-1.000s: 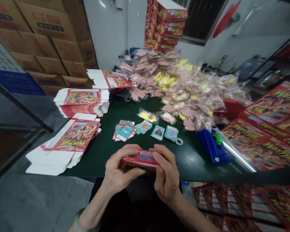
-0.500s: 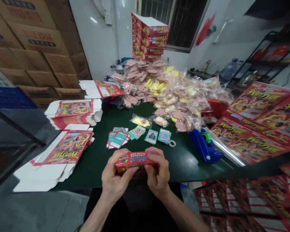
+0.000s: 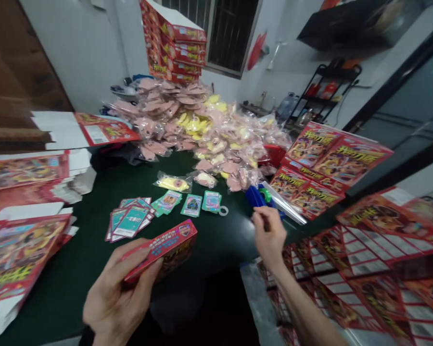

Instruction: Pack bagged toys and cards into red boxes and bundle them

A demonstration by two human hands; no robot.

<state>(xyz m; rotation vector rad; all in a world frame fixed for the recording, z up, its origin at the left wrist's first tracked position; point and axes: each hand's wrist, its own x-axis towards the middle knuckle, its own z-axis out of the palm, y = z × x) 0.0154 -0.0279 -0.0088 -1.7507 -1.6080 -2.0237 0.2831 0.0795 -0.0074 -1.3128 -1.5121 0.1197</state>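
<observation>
My left hand point(image 3: 120, 283) grips a small red printed box point(image 3: 173, 245) by its near end, over the front of the green table. My right hand point(image 3: 269, 233) is at the blue tape dispenser point(image 3: 253, 196), partly covering it. Its thumb and fingers are pinched together; anything between them is too small to see. A green roll core point(image 3: 264, 194) shows in the dispenser. Beyond the box lie teal cards point(image 3: 132, 220) in a fanned pile, smaller green cards point(image 3: 192, 205) and a whitish ring point(image 3: 223, 210).
A heap of bagged pink and yellow pieces point(image 3: 202, 125) covers the table's back, below stacked red boxes point(image 3: 185, 50). Flattened cartons point(image 3: 21, 254) lie at left. Red display boxes point(image 3: 315, 163) stand at right; further cartons point(image 3: 375, 250) fill the lower right.
My right hand has let go of the box and moved right to the tape dispenser. My left hand keeps the box, now tilted and further left. The view has turned right.
</observation>
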